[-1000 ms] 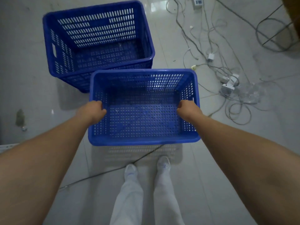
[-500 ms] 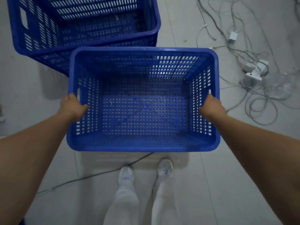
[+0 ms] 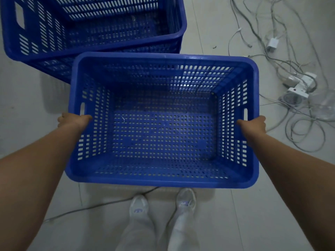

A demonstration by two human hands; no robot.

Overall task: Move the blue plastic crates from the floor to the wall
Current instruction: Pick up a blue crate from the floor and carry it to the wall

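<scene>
Two blue perforated crates were in view. Nearer crate (image 3: 163, 124) was held up off the pale tiled floor (image 3: 253, 214), open side up and empty, its shadow falling on the tiles just in front of the person's white shoes (image 3: 139, 207). Left hand (image 3: 72, 120) was closed around the rim of the crate's left short wall, just below the slot handle; fingers wrapped over the outside, out of sight. Right hand (image 3: 253, 124) was closed the same way on the right short wall, just below that side's slot handle. Both bare forearms reached forward to the crate from the lower corners.

Second crate (image 3: 90, 28), larger in frame, sat on the floor beyond and to the left, also open side up; its near wall was partly hidden behind the held crate's far rim. Whether the two touched could not be told.

Tangled grey cables (image 3: 299, 124) lay on the floor to the right, with a white plug adapter (image 3: 272, 45) and a white device (image 3: 297, 89) among them. One dark cable (image 3: 101, 205) ran across the tiles under the held crate.
</scene>
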